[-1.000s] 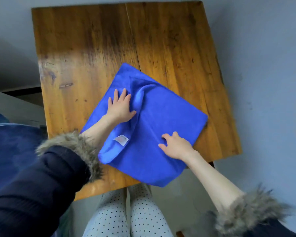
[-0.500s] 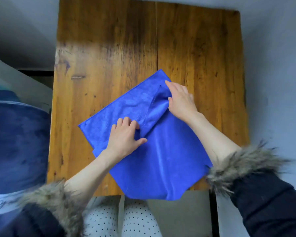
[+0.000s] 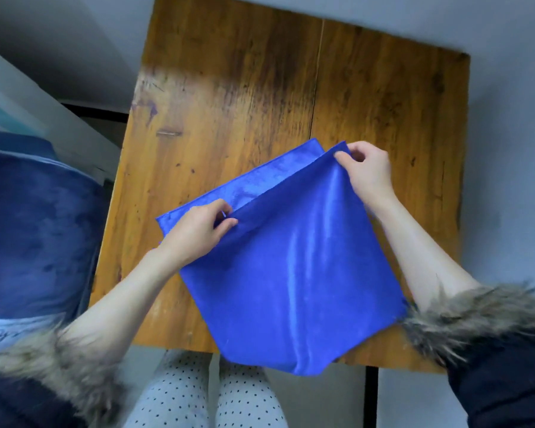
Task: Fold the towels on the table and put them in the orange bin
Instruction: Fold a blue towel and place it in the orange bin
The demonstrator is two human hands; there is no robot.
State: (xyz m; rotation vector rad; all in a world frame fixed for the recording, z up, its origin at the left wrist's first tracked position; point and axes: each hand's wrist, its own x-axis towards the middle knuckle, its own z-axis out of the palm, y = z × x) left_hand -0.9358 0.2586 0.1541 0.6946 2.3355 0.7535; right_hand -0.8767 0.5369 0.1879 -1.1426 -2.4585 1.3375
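A person's left hand (image 3: 195, 233) and right hand (image 3: 366, 173) each pinch an upper corner of a folded blue towel (image 3: 291, 273), lifting its top layer off the layer beneath. The towel lies across the near edge of a worn wooden table (image 3: 260, 103), its lower corner hanging over. Fur-trimmed dark sleeves (image 3: 482, 319) frame the scene. No label or writing shows on the cloth.

Both arms reach forward, bare forearms out of fur-cuffed sleeves. Left hand (image 3: 195, 233) pinches the towel (image 3: 291, 273) edge with curled fingers; right hand (image 3: 366, 173) pinches its far corner, held higher.
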